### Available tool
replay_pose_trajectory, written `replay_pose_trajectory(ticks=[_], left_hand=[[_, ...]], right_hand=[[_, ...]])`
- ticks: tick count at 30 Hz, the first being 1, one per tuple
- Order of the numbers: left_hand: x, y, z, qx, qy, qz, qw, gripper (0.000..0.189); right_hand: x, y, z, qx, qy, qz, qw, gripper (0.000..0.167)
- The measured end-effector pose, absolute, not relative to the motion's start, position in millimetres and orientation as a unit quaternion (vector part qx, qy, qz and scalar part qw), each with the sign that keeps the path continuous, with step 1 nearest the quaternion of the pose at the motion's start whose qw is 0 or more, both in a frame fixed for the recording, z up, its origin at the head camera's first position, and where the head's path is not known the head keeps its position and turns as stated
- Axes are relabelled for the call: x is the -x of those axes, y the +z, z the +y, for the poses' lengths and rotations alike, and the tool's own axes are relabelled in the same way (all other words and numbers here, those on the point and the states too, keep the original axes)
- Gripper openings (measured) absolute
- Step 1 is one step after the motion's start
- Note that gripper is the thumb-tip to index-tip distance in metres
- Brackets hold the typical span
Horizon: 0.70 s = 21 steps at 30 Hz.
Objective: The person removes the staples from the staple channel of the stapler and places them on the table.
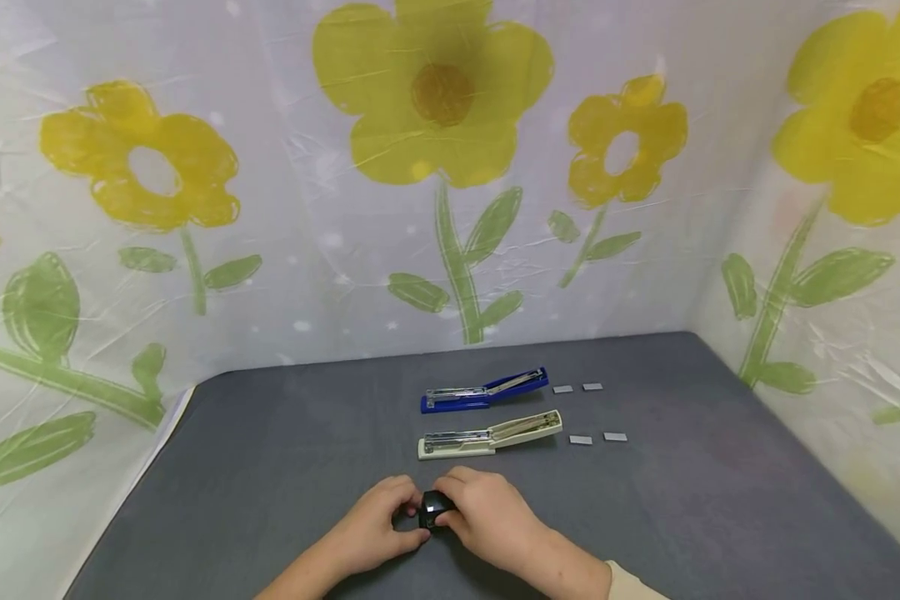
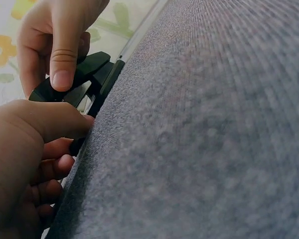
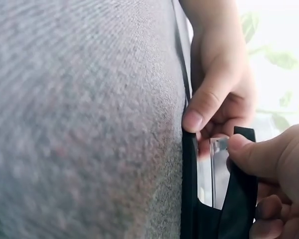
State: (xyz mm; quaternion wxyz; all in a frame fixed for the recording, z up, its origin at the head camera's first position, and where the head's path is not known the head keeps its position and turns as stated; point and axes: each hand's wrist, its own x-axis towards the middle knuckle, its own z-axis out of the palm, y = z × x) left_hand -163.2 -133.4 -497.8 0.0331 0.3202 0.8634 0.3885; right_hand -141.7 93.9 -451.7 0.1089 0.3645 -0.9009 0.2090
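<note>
A black stapler (image 1: 435, 507) sits between the two hands near the front of the table. In the right wrist view, its top arm (image 3: 241, 184) stands apart from its base (image 3: 189, 174), and the metal staple channel (image 3: 219, 172) shows between them. My left hand (image 1: 378, 521) pinches the front end of the base, thumb on one side. The right hand (image 1: 491, 517) grips the top arm between thumb and fingers. Beyond the hands lie a cream stapler (image 1: 457, 454) and a blue stapler (image 1: 456, 407), both with their tops swung back.
Two staple strips (image 1: 581, 440) lie right of the cream stapler, and two more strips (image 1: 562, 389) right of the blue one. Grey cloth covers the table (image 1: 270, 450). A flower-printed curtain (image 1: 307, 292) stands along its back and sides.
</note>
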Motion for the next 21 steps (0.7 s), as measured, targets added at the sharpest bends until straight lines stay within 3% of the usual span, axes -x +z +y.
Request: replay_pose_trajectory(ticks=[11,21], left_hand=[[164,-493,-135,-0.334,0.371,0.865,0.049,0.03],[165,-495,-136,-0.328,0.381,0.863,0.044,0.028]], right_hand=[[145,-451,95,-0.342,0.28,-0.894,0.069,0.023],[156,-427,117,-0.282,0.385,-0.878,-0.044,0.03]])
